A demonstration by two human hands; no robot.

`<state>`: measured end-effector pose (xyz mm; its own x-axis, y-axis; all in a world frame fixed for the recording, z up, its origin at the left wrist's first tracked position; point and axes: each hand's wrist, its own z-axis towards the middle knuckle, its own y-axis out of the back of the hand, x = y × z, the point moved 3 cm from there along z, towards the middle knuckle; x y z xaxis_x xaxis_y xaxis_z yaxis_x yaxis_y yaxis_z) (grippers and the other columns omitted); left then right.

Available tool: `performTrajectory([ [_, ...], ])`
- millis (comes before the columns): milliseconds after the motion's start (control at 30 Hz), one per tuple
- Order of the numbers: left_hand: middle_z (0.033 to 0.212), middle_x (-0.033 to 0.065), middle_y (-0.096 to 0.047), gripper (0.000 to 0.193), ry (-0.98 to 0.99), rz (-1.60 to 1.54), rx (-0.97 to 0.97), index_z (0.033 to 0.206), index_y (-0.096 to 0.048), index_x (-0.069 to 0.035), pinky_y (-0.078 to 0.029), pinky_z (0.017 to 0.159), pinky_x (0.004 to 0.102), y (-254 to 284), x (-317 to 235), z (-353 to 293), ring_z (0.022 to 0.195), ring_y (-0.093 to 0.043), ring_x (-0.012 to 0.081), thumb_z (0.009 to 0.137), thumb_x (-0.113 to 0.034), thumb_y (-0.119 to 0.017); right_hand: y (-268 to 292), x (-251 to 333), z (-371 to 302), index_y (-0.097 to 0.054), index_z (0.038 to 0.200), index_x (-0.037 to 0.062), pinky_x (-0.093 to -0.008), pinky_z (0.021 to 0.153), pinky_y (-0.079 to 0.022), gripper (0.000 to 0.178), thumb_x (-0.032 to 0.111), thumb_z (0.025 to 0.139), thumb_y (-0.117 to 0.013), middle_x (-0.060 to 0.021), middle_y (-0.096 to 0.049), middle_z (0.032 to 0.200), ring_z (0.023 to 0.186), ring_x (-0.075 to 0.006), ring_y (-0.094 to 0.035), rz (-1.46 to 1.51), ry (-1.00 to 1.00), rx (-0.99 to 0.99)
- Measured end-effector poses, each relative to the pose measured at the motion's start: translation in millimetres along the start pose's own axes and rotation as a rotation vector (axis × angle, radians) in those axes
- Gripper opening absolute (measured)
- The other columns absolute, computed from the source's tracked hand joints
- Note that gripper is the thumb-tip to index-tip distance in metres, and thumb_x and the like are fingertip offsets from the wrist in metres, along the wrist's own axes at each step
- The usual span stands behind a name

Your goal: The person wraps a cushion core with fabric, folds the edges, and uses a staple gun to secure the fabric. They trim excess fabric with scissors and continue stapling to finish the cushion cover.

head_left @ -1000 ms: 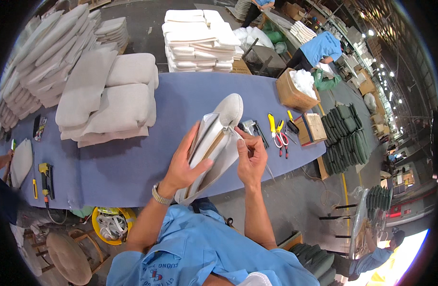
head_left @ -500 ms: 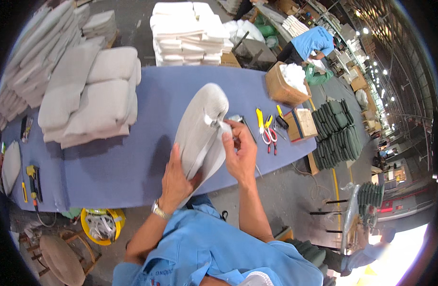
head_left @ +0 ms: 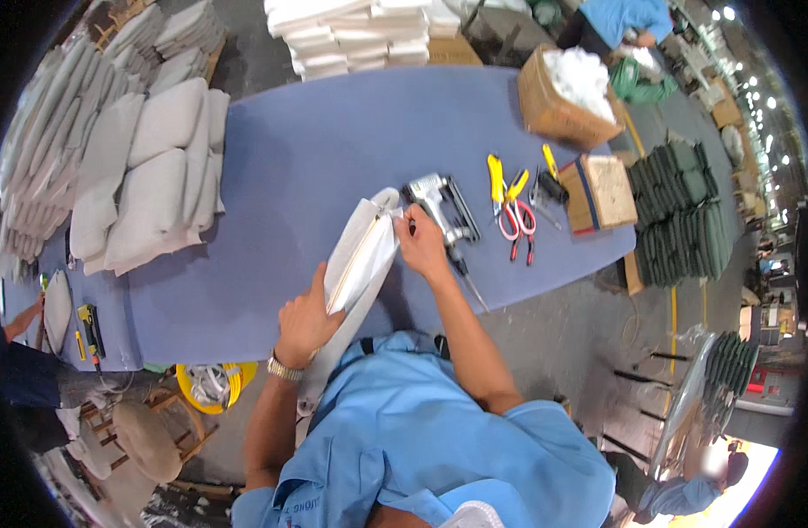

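A light grey fabric cushion stands on its edge in front of me, tilted, with a white strip and a thin yellowish line along its upturned side. My left hand, wearing a metal-band watch, grips its near part with the thumb on top. At the far end, my right hand pinches the cushion's white edge between thumb and fingers; the fingertips are partly hidden. Just beyond the right hand lies a staple gun with a hose. Farther right are red-handled scissors and a yellow utility knife.
Grey cushions are piled on the blue table at left. A carton of white stuffing and a small box stand at right. Below the table sits a yellow bucket. Another person's arm shows far left.
The cushion has turned more edge-on and come lower, showing its white strip. Both hands moved with it, and the staple gun is now uncovered. My view has shifted.
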<state>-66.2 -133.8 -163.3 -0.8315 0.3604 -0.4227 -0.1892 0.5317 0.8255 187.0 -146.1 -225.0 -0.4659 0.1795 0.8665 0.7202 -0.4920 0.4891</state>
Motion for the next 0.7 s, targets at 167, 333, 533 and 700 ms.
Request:
performTrajectory([
  [167, 0.137, 0.031, -0.058, 0.102, 0.029, -0.048, 0.076, 0.16, -0.023, -0.004, -0.052, 0.096, 0.053, -24.2, -31.0, 0.0, 0.113, -0.065, 0.0463, 0.08, -0.031, -0.081, 9.2, -41.1, -15.4, -0.051, 0.088, 0.0012, -0.0391, 0.063, -0.043, 0.028, 0.024, 0.101, -0.059, -0.0131, -0.055, 0.071, 0.065, -0.0217, -0.049, 0.188, -0.153, 0.111],
  [333, 0.154, 0.0258, -0.044, 0.092, -0.264, -0.112, -0.182, 0.158, -0.03, -0.005, -0.048, 0.106, 0.0485, -24.4, -65.8, 27.7, 0.133, -0.053, 0.0449, 0.086, -0.032, -0.08, 18.2, -79.4, -23.2, -0.055, 0.091, 0.0028, -0.0323, 0.063, -0.041, 0.023, 0.022, 0.102, -0.06, -0.0021, -0.049, 0.073, 0.07, -0.0118, -0.045, 0.418, -0.245, 0.263],
  [533, 0.154, 0.0229, -0.046, 0.073, -0.422, -0.162, -0.269, 0.154, -0.042, -0.009, -0.048, 0.108, 0.0456, -22.1, -108.2, 91.0, 0.135, -0.052, 0.0418, 0.09, -0.019, -0.075, 67.5, -66.6, -14.7, -0.064, 0.11, 0.006, -0.0331, 0.076, -0.053, 0.024, 0.027, 0.1, -0.066, -0.0065, -0.068, 0.091, 0.084, -0.0133, -0.063, 0.32, -0.183, 0.481],
  [700, 0.15, 0.021, -0.051, 0.068, -0.333, -0.295, -0.234, 0.151, -0.047, -0.008, -0.049, 0.107, 0.044, -23.7, -93.3, 105.0, 0.133, -0.055, 0.0396, 0.088, -0.008, -0.074, 163.6, -168.9, 38.0, -0.065, 0.106, 0.0069, -0.0417, 0.074, -0.056, 0.025, 0.028, 0.095, -0.071, -0.0134, -0.073, 0.088, 0.083, -0.03, -0.073, -0.27, -0.341, -0.225],
])
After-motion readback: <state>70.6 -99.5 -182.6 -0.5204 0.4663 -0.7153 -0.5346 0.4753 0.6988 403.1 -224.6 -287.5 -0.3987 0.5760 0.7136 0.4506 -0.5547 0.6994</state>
